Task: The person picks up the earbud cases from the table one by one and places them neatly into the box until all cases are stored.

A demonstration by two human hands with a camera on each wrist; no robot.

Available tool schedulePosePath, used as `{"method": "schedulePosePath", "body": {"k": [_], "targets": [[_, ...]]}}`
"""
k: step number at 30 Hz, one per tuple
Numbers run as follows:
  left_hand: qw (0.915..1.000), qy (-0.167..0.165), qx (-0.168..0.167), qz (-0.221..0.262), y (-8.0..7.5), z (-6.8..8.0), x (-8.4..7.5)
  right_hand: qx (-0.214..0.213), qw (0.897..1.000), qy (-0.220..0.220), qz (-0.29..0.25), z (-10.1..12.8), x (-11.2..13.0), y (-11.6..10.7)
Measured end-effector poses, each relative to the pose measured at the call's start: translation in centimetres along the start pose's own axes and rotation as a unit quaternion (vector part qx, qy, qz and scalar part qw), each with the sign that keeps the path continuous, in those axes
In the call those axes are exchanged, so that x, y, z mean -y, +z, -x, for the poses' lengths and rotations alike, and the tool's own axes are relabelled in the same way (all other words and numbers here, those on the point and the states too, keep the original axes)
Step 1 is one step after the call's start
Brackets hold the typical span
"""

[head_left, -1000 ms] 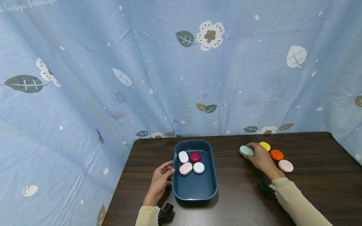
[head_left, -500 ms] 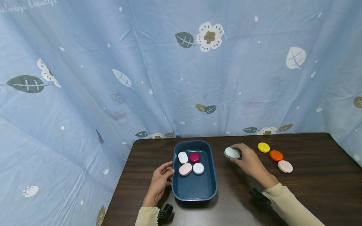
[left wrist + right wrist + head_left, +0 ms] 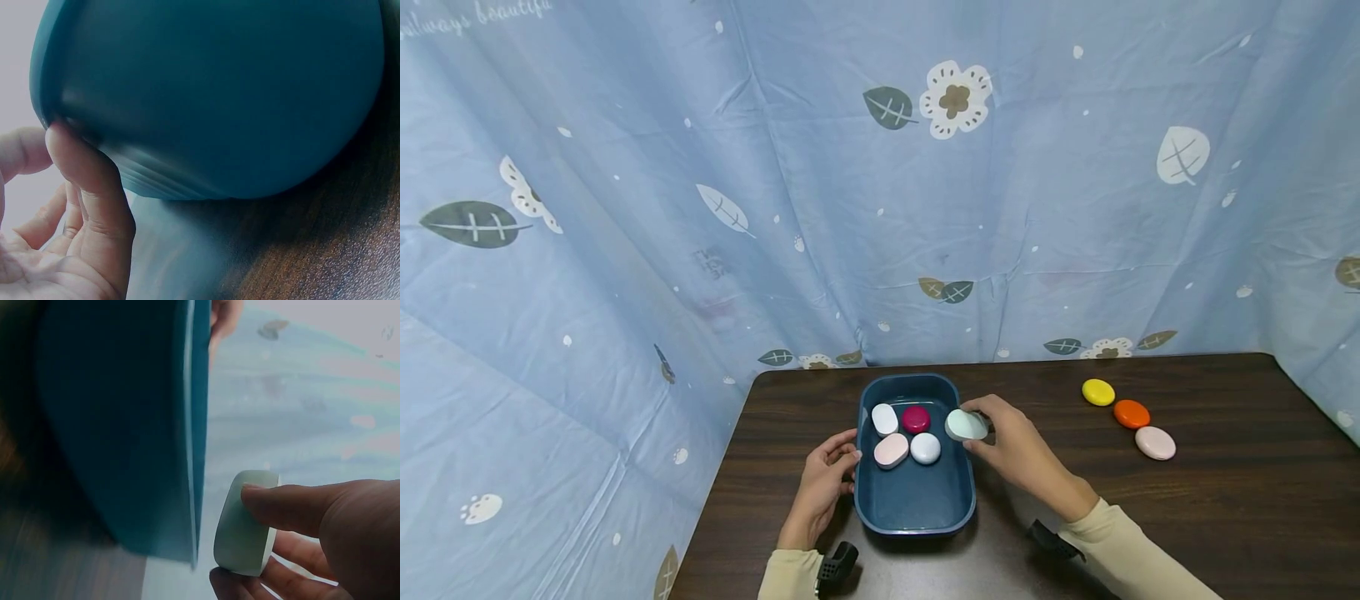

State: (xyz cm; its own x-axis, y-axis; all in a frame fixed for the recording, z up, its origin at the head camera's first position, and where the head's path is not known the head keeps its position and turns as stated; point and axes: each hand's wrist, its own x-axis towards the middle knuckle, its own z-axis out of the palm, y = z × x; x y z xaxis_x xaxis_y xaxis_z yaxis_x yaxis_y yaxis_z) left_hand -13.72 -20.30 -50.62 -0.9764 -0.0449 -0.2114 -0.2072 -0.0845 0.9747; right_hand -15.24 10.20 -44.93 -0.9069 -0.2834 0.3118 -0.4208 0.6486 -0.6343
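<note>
A pale green oval soap bar [image 3: 966, 425] is pinched between the thumb and fingers of my right hand [image 3: 1018, 446]. It overlaps the right rim of a dark blue tray [image 3: 917, 504] in the head view; the right wrist view shows the soap bar [image 3: 247, 522] beside the tray's wall [image 3: 125, 425]. My left hand [image 3: 820, 492] holds the tray's left rim, with the thumb [image 3: 87, 165] against it in the left wrist view. Inside the tray lie a white oblong soap [image 3: 885, 419], a crimson round one [image 3: 916, 419], a pink oblong one [image 3: 891, 451] and a white round one [image 3: 925, 448].
Toward the right of the dark wooden table [image 3: 1225, 517] lie a yellow soap [image 3: 1098, 392], an orange soap [image 3: 1132, 413] and a pale pink soap [image 3: 1155, 442] in a slanted row. A blue patterned curtain [image 3: 820, 208] hangs behind the table and along its left side.
My right hand has carried the pale green soap bar leftward from beside the yellow soap to the tray's right rim. The left hand and the tray have stayed in place.
</note>
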Motion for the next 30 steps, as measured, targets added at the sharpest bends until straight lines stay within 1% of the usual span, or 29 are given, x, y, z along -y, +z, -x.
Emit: {"method": "schedulePosePath", "body": {"k": [4, 9, 11, 15, 23, 30], "targets": [[1.0, 0.003, 0.003, 0.002, 0.0, 0.1, 0.0, 0.022, 1.0, -0.01, -0.017, -0.2, 1.6, 0.8], [0.9999, 0.007, 0.009, 0.001, -0.1, 0.2, 0.1, 0.049, 0.998, -0.04, -0.026, -0.6, 3.1, 1.6], [1.0, 0.004, 0.008, 0.001, -0.1, 0.2, 0.2, 0.062, 0.996, -0.05, -0.026, -0.7, 3.6, 1.9], [1.0, -0.003, 0.003, -0.002, 0.0, 0.2, 0.1, 0.09, 0.994, -0.056, -0.026, -0.9, 4.5, 2.4], [0.9999, -0.002, -0.001, -0.01, 0.0, 0.2, -0.1, 0.169, 0.983, -0.075, -0.009, -1.4, 5.7, 3.1], [0.9999, -0.002, 0.001, -0.013, -0.1, 0.2, -0.1, 0.211, 0.974, -0.083, 0.014, -2.0, 6.7, 3.5]]}}
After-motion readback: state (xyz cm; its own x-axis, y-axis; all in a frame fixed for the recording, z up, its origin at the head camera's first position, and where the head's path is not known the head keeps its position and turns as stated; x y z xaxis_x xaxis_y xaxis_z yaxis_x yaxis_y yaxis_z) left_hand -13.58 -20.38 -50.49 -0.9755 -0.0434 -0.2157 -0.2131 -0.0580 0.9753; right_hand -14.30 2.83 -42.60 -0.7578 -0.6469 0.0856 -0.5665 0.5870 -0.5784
